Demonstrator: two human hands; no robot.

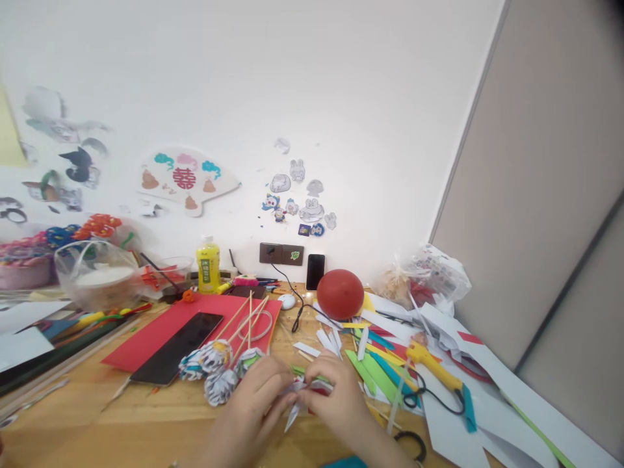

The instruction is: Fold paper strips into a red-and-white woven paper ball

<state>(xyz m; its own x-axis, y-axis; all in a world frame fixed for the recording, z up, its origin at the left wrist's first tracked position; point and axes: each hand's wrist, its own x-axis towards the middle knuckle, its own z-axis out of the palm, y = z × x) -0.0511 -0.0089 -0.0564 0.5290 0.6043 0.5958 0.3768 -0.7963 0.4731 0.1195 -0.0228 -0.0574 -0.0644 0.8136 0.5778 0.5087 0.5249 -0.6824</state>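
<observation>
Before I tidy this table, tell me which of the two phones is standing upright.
The phone at the wall, just right of the brown socket strip, stands upright; the other phone lies flat, partly on the red paper.

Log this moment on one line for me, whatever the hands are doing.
left hand: pinching paper | right hand: pinching same paper | left of hands: paper flowers | beyond: balloon | right: glue gun
</observation>
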